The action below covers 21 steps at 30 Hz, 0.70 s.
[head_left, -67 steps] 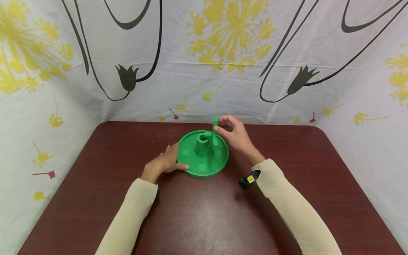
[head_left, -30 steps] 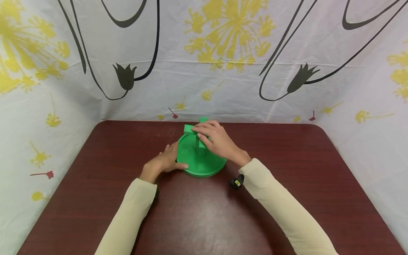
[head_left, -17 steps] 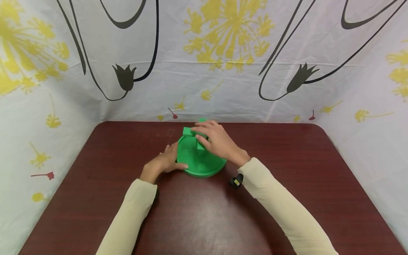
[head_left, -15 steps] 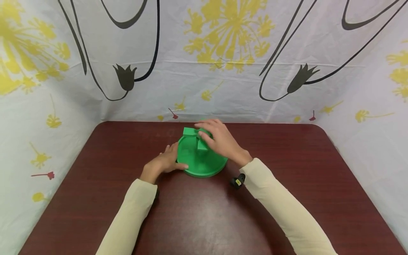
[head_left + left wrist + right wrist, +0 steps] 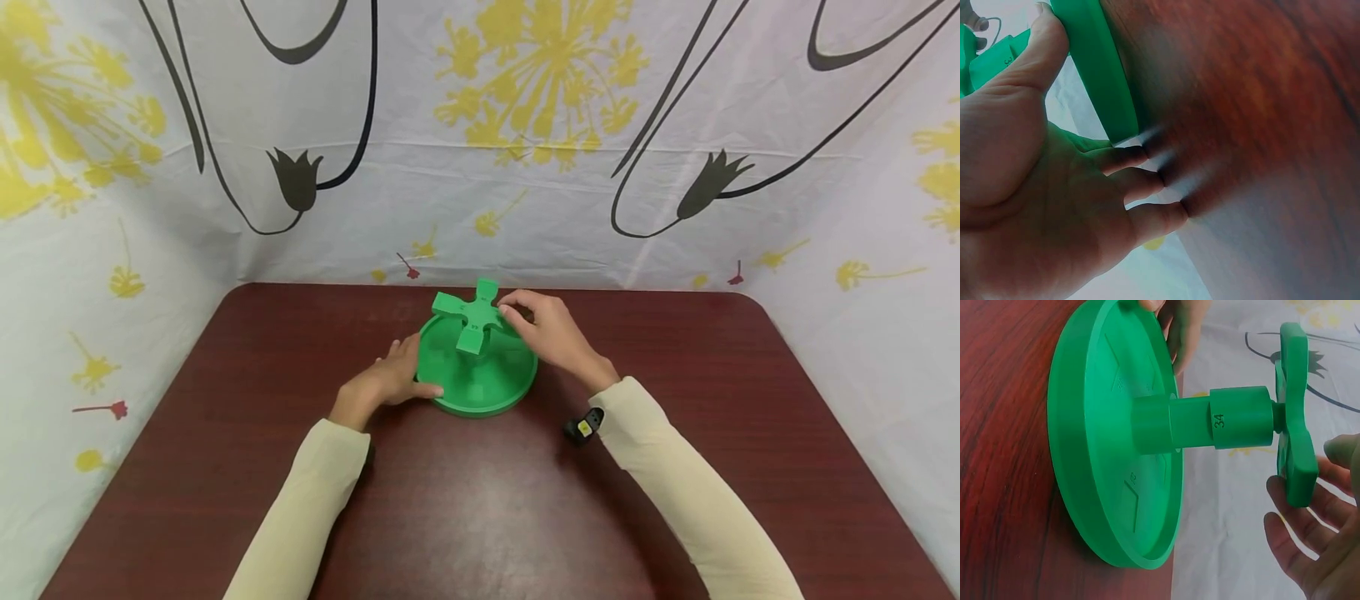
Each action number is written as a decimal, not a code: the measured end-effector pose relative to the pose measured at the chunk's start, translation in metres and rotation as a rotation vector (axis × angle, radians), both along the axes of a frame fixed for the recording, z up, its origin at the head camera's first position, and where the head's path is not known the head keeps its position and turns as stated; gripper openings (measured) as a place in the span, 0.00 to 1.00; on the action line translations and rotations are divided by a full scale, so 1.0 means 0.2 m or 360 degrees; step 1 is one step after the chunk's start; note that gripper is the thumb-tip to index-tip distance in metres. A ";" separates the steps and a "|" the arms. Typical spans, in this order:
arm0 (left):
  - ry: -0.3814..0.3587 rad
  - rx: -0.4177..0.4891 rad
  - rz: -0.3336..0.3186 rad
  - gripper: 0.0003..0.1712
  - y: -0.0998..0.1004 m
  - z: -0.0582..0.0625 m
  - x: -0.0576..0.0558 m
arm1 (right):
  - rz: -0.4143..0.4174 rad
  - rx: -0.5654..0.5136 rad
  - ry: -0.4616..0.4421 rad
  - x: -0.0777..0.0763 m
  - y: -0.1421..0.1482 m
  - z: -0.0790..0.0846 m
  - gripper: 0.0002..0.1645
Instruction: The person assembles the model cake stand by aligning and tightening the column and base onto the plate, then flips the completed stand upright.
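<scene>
A green round tray-like base [image 5: 480, 400] with a raised rim sits on the table. From its middle rises a green post [image 5: 1210, 422], marked 34 in the right wrist view. On top of the post, a green four-armed cross handle [image 5: 477, 315] lies nearly flat, a short bit of threaded stem showing beneath it. My left hand [image 5: 385, 379] grips the base's left rim, thumb over it and fingers outside near the tabletop. My right hand [image 5: 553, 332] is at the cross's right arm, fingertips [image 5: 1277, 487] curled under it and thumb close by.
The dark reddish-brown table [image 5: 480, 500] reaches the patterned white sheet [image 5: 480, 208] behind and at both sides. Black wrist cameras are strapped on; the right one [image 5: 583, 427] hangs below the sleeve cuff.
The cross handle, earlier held on edge beside the post, now lies on top of it and has turned slightly. My right hand moved from above it to its right arm. The left hand stayed.
</scene>
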State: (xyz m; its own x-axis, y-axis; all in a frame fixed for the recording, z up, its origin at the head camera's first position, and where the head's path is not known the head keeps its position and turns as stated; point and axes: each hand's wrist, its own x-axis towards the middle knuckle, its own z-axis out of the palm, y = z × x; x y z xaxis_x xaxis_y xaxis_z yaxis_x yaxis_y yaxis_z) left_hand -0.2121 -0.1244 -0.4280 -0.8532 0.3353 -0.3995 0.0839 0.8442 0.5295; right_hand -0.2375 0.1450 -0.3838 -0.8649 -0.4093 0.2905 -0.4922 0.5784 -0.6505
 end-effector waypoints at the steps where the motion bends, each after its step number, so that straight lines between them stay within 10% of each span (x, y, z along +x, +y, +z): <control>1: 0.0000 -0.0002 -0.0001 0.61 0.00 0.00 0.00 | 0.0018 -0.0010 0.0006 0.00 0.00 0.00 0.13; 21: 0.0003 0.0008 -0.0006 0.61 0.00 0.01 0.00 | 0.0120 -0.0056 0.0165 0.04 -0.03 -0.03 0.09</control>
State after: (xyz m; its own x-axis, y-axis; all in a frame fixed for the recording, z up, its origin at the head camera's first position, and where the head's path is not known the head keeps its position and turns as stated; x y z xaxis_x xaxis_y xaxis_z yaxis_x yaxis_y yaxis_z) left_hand -0.2117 -0.1244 -0.4254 -0.8525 0.3408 -0.3964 0.0881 0.8411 0.5337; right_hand -0.2299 0.1395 -0.3891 -0.7965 -0.4600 0.3924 -0.5993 0.5146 -0.6131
